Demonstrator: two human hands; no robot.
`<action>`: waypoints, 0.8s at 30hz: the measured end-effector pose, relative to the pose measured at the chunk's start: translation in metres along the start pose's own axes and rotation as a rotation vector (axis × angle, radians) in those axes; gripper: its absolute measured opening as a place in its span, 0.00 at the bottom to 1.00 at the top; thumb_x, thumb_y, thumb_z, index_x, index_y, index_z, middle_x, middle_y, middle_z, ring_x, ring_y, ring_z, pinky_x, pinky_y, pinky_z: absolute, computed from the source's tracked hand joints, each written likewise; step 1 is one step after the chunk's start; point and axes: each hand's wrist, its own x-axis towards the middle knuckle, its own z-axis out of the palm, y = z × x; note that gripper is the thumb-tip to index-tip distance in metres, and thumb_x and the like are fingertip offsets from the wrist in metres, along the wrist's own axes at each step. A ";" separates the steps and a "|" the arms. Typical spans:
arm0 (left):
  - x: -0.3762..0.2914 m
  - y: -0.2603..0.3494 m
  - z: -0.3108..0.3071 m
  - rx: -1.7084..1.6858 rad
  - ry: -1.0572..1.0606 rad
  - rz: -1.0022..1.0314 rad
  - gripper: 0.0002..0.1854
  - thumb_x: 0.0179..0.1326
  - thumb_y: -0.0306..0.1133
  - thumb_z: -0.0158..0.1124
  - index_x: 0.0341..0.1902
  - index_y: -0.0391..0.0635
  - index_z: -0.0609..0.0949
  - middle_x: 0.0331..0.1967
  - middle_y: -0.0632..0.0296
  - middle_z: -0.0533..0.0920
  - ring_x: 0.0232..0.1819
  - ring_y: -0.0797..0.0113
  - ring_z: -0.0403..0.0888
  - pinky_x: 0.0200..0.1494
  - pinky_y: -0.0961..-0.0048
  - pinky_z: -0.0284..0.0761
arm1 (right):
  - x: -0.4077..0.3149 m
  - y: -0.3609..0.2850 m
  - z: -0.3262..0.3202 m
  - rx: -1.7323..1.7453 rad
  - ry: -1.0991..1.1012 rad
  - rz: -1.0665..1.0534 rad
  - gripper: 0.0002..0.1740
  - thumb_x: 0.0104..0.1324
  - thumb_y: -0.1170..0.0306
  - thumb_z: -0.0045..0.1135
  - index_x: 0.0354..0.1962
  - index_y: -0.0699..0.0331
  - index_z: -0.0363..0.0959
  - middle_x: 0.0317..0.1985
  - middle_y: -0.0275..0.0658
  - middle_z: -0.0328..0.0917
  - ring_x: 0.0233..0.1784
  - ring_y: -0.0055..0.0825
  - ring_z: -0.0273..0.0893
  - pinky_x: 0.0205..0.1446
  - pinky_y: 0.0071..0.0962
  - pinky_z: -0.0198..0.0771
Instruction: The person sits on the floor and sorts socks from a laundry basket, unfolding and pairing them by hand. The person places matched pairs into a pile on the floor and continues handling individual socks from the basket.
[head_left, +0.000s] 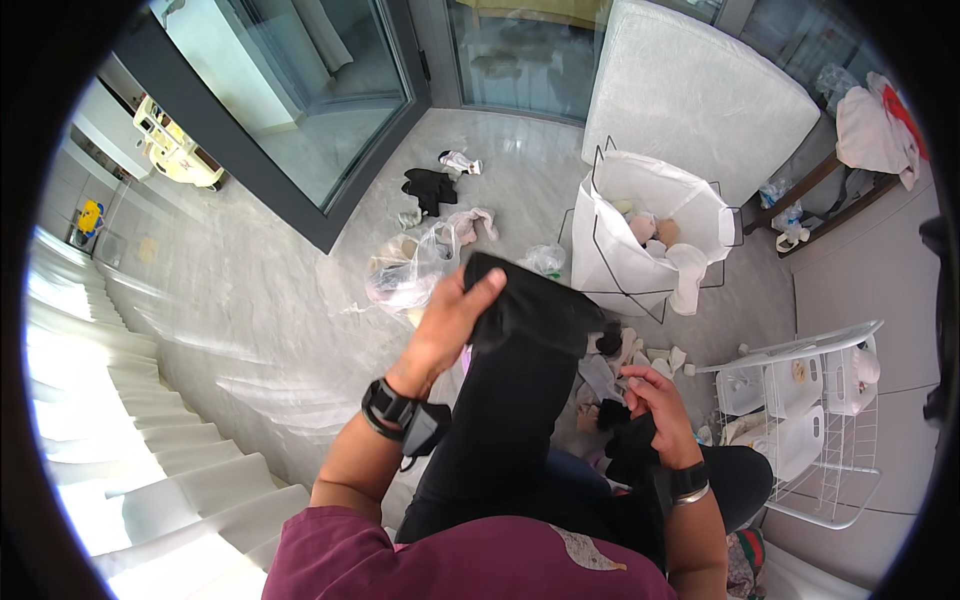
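My left hand (452, 319) grips a black cloth item (536, 304) by its left end, thumb on top. The cloth lies spread above my black-trousered knee (517, 405). To the right, my right hand (660, 415) has its fingers loosely curled. More black fabric (630, 442) lies against its palm side; whether the fingers hold it is unclear. Just beyond that hand, a pile of socks and small garments (600, 375) is spread on the floor, partly hidden by my leg.
A white laundry basket (611, 277) with a wire frame holds some clothes. White wire shelving (806, 450) with plastic bins stands at right. Left lie a clear plastic bag (409, 277) and a black garment (431, 191). A glass door (322, 217) stands ajar. A pale mattress-like pad (690, 97) leans behind.
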 end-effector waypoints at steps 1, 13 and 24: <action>0.024 0.009 -0.011 -0.047 0.035 0.028 0.11 0.66 0.38 0.57 0.42 0.41 0.77 0.33 0.68 0.79 0.33 0.79 0.75 0.37 0.79 0.72 | -0.001 0.000 -0.001 -0.002 0.004 -0.006 0.12 0.65 0.69 0.52 0.45 0.61 0.73 0.20 0.29 0.71 0.18 0.10 0.61 0.20 0.11 0.51; 0.050 0.012 -0.013 -0.023 -0.131 -0.227 0.28 0.64 0.33 0.58 0.66 0.43 0.63 0.57 0.52 0.73 0.56 0.64 0.74 0.52 0.67 0.76 | -0.011 -0.012 -0.012 0.165 0.022 -0.082 0.11 0.66 0.68 0.52 0.45 0.59 0.74 0.20 0.28 0.69 0.16 0.11 0.59 0.19 0.11 0.50; -0.005 -0.016 0.166 0.295 -0.874 -0.234 0.32 0.61 0.26 0.61 0.67 0.45 0.59 0.62 0.52 0.68 0.65 0.62 0.64 0.63 0.67 0.64 | -0.015 -0.010 -0.045 0.860 0.049 -0.216 0.19 0.68 0.57 0.51 0.51 0.59 0.71 0.25 0.30 0.69 0.23 0.17 0.61 0.24 0.17 0.59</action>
